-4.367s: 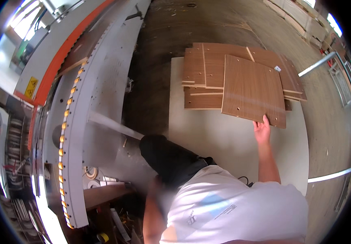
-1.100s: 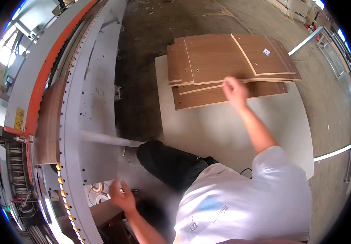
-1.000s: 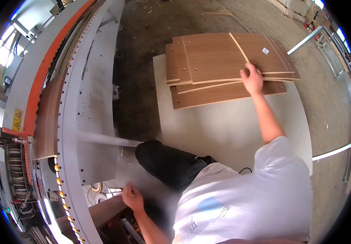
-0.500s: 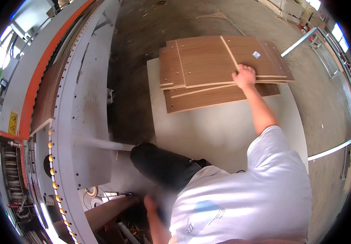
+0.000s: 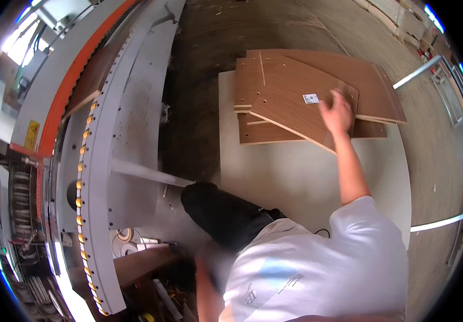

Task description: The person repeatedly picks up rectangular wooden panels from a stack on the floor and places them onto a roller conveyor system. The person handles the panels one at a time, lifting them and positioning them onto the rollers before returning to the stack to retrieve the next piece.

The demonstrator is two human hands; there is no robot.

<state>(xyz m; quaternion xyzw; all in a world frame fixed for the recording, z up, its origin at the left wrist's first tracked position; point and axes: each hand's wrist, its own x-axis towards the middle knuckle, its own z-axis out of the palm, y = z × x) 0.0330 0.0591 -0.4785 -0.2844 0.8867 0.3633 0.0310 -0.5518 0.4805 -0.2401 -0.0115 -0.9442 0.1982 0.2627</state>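
Note:
My right hand (image 5: 338, 114) lies over the right part of the top brown wood-grain panel (image 5: 290, 88), fingers apart and slightly blurred. Beside my thumb is a small white label (image 5: 311, 99) stuck on that panel. The panel sits askew across a stack of similar panels (image 5: 379, 86), its near corner jutting out over the lower ones. Drilled holes show along several edges. My left forearm (image 5: 207, 290) reaches up from the lower edge beside my dark-clothed leg; the left hand (image 5: 203, 258) is smeared and in shadow, so its fingers cannot be made out.
A pale board (image 5: 296, 182) lies under the stack. At the left runs a long grey machine (image 5: 135, 107) with an orange strip (image 5: 94, 51), yellow rollers (image 5: 79, 185) and a brown panel (image 5: 100, 70) in it. Metal frames (image 5: 419, 71) stand at the right.
The top labelled panel has turned and shifted, its label now farther left and nearer. My right hand has moved from a panel's edge onto its face. The view has swung slightly.

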